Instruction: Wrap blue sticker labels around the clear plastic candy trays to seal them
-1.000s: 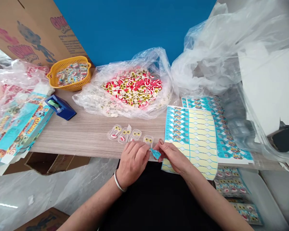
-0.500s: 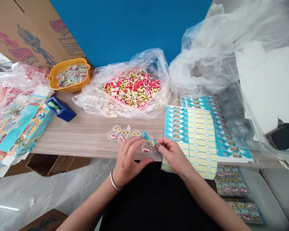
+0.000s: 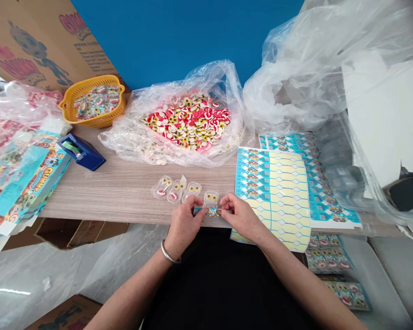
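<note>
My left hand [image 3: 185,221] and my right hand [image 3: 239,215] meet at the table's front edge, each pinching one end of a small blue printed sticker [image 3: 208,211] stretched across the lower end of a clear candy blister [image 3: 211,199]. Three more clear blisters [image 3: 174,189] with yellow-eyed and red candies lie in a row just to the left. A sticker sheet [image 3: 278,192] with blue labels and yellow backing lies right beside my right hand.
An open plastic bag of red, white and yellow candies [image 3: 189,120] sits behind the blisters. A yellow basket [image 3: 92,101] and a blue tape dispenser [image 3: 80,152] stand at left, with printed boxes [image 3: 20,178]. Crumpled clear plastic [image 3: 323,73] fills the right.
My right hand carried the peeled sticker from the sheet's edge over to the blister. Both hands now hold it down across the blister's lower end.
</note>
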### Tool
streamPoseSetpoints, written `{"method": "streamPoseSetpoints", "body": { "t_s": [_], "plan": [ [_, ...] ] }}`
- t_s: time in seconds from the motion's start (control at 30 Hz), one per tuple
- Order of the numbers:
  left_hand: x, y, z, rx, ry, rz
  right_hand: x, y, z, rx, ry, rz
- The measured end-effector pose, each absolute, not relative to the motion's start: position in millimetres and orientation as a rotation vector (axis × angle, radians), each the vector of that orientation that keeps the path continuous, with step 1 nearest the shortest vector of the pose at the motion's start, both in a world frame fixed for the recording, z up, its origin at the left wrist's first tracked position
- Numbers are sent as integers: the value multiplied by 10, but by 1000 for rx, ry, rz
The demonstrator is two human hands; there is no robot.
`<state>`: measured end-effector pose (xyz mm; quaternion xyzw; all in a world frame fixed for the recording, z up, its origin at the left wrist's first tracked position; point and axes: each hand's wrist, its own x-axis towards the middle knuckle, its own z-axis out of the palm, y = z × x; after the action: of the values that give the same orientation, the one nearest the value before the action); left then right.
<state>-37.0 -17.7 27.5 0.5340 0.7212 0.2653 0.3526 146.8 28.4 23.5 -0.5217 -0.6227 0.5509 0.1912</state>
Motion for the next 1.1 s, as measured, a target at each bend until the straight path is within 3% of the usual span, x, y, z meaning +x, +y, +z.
{"method": "streamPoseSetpoints", "body": {
  "t_s": [0.23, 0.9, 1.1],
  "plan": [
    [-375, 31, 312, 1679, 1897, 596, 1339, 427, 249, -1557, -1992, 1253],
    [-229, 54, 190, 1855, 1989, 294, 1266, 472, 163, -1709, -2361, 994],
    [-258, -224, 239, 1853, 2101, 417, 1222, 350, 232, -1644, -2532, 955]
  ]
}}
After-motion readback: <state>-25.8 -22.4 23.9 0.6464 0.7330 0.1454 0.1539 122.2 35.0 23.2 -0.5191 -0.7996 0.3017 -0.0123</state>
